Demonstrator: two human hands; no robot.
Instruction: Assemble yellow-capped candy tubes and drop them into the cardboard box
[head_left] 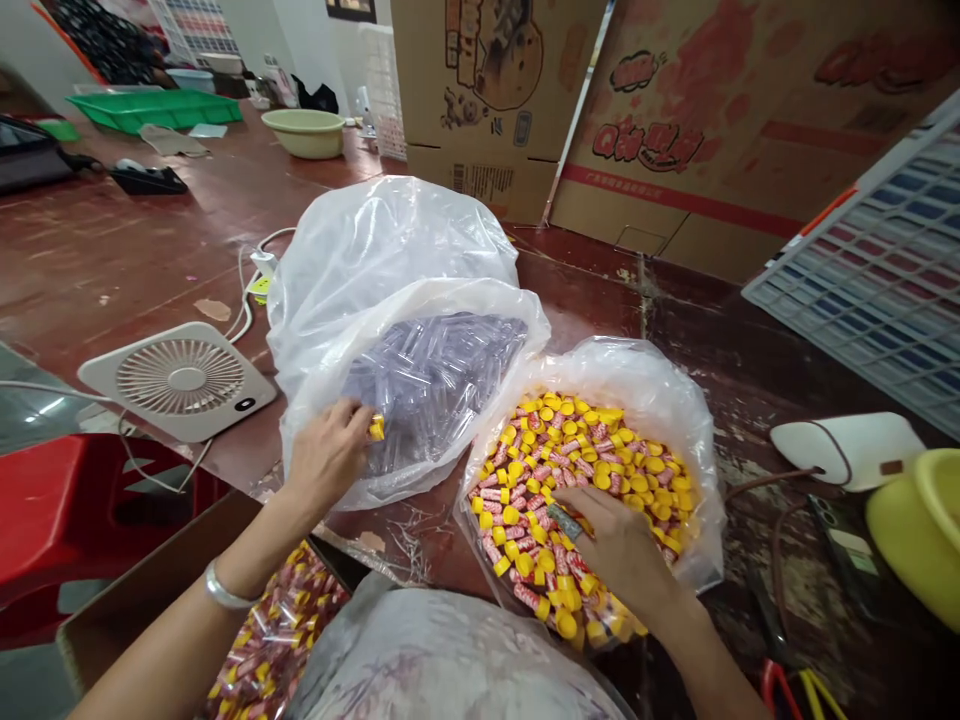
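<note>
My left hand (pixel 334 452) is closed in a pinch on a small yellow-capped tube (pixel 376 428). It is at the left edge of a white plastic bag (pixel 442 297) of clear empty plastic tubes (pixel 442 385). My right hand (pixel 611 540) reaches into a second clear bag (pixel 675 385), filled with small pink-and-white printed tubes with yellow caps (pixel 559 445). Its fingers are bent together on the pile, a grey wrap around one of them; what lies between the fingertips is hidden. Below my left forearm, a cardboard box (pixel 142 590) contains clear tubes with yellow and red pieces inside.
A white fan (pixel 180 378) and power cord lie left, above a red stool (pixel 82 520). Cardboard cartons (pixel 660 130) stand behind the bags. At right are a white plastic crate (pixel 877 250), a white device (pixel 847 448), a phone (pixel 847 550), scissors (pixel 780 680) and a yellow basin (pixel 919 530).
</note>
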